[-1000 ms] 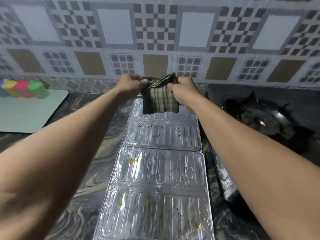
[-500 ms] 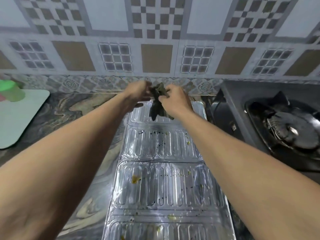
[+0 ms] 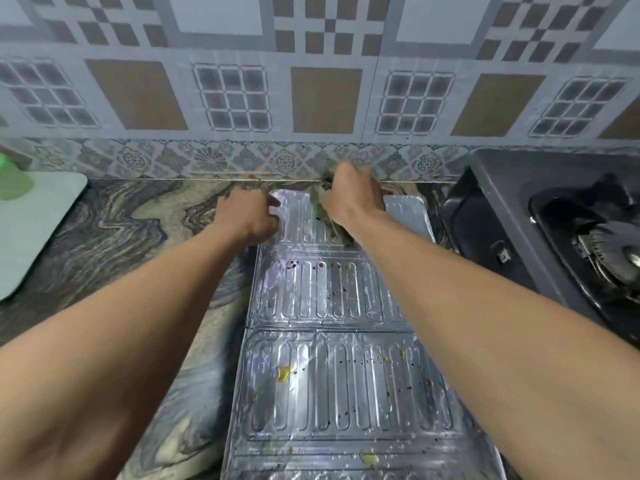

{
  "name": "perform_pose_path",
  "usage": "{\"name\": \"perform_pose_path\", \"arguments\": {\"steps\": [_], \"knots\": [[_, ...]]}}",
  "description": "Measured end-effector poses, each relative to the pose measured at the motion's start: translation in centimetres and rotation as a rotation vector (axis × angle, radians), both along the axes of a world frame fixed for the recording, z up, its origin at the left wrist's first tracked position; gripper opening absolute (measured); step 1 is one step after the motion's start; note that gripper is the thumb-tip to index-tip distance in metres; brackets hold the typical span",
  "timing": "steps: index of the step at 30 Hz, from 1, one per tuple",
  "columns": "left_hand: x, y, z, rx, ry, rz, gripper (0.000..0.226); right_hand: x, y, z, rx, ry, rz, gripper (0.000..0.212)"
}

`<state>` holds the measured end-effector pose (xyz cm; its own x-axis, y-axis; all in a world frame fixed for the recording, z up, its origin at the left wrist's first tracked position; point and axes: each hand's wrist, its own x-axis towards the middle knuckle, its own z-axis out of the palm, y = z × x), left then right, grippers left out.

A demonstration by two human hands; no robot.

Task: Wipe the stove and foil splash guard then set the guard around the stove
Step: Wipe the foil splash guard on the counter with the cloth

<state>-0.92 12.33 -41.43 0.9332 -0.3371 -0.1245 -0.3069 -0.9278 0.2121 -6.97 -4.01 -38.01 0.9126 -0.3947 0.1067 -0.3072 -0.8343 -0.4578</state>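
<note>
Guard: foil splash guard [image 3: 346,368] lies flat on the bench [image 3: 114,237], left of the stove [image 3: 561,237] — yellow and dark spots across its near panels.
Right hand [image 3: 349,199]: clenched on a dark cloth [image 3: 320,207], pressed to the far panel.
Left hand [image 3: 247,218]: fingers curled on the guard's far-left edge (steadying, I judge).
Left: wiping barely begun; standing the guard around the stove not yet done.

Foil splash guard [image 3: 332,375] flat on the worktop [image 3: 138,237], running from the near edge back toward the tiled wall [image 3: 325,98]. Stove [image 3: 554,244] just right of it; board [image 3: 31,230] well to the left. Both hands [image 3: 249,216] at the guard's far end, cloth [image 3: 320,206] under the right one.
</note>
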Motion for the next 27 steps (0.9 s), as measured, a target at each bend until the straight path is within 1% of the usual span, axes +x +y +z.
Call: {"name": "perform_pose_path", "arguments": {"steps": [2, 4, 5, 6, 7, 10, 13, 15, 18, 20, 23, 25, 27], "knots": [[0.3, 0.4, -1.1, 0.085, -0.011, -0.048, 0.039, 0.5, 0.9, -0.9, -0.022, 0.027, 0.004, 0.010], [0.6, 0.7, -2.0, 0.152, -0.026, -0.077, 0.037, 1.0, 1.7, -1.6, -0.014, 0.051, 0.000, 0.021], [0.8, 0.8, -2.3, 0.168, -0.027, -0.086, 0.035, 1.2, 2.1, -2.0, -0.010, 0.053, 0.002, 0.020], [0.8, 1.0, -2.5, 0.175, -0.030, -0.094, 0.035, 1.4, 2.4, -2.5, -0.007, 0.055, 0.011, 0.012], [0.9, 1.1, -2.7, 0.177, -0.039, -0.101, 0.034, 1.5, 2.7, -3.0, -0.002, 0.054, 0.030, 0.009], [1.0, 1.6, -3.1, 0.166, -0.091, -0.115, 0.032, 1.4, 3.2, -5.0, 0.009, 0.120, 0.119, 0.028], [1.2, 2.3, -3.8, 0.098, -0.094, -0.109, 0.031, 1.4, 3.3, -6.4, -0.014, 0.172, 0.214, 0.030], [1.2, 2.6, -4.0, 0.101, -0.088, -0.115, 0.032, 1.2, 3.5, -6.8, -0.052, 0.175, 0.266, 0.035], [1.0, 2.5, -4.0, 0.136, -0.092, -0.109, 0.020, 0.8, 4.6, -7.2, -0.075, 0.121, 0.260, 0.041], [0.8, 2.5, -4.0, 0.152, -0.093, -0.111, 0.018, 1.0, 5.3, -7.4, -0.070, 0.104, 0.261, 0.042], [0.7, 2.6, -4.3, 0.170, -0.123, -0.123, 0.032, 1.5, 5.6, -8.0, -0.137, 0.158, 0.307, 0.057], [0.6, 2.7, -4.3, 0.189, -0.126, -0.136, 0.032, 1.4, 5.2, -8.2, -0.166, 0.192, 0.305, 0.063], [0.7, 2.7, -4.4, 0.232, -0.136, -0.174, 0.034, 1.3, 4.4, -8.3, -0.170, 0.200, 0.272, 0.065]]}}
